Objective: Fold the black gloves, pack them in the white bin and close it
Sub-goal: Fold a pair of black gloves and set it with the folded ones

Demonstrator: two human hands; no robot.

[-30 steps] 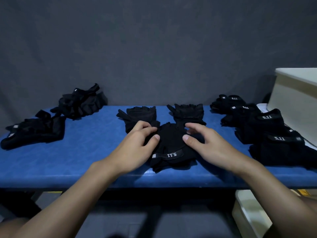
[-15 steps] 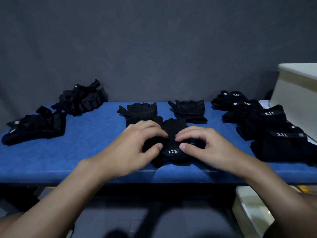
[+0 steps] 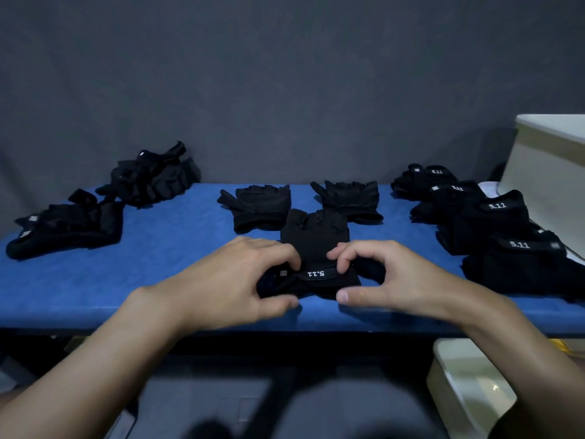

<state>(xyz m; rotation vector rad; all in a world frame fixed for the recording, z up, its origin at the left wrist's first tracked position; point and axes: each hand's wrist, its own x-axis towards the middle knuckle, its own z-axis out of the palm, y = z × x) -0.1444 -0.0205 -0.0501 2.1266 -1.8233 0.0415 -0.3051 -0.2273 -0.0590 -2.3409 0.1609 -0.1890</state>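
Fingers (image 3: 286, 253) of both hands pinch the cuff of one black glove (image 3: 315, 237), near the middle of the blue table (image 3: 142, 280).
Soft, light and floppy, it likely folds best held by the stiffer strap; left hand (image 3: 234, 280) and right hand (image 3: 399, 277) arch over it, thumbs nearest.

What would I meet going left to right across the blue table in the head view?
Loose glove heap → second glove heap → left flat glove → right flat glove → folded glove row → white bin. Held glove omitted: overlaps both.
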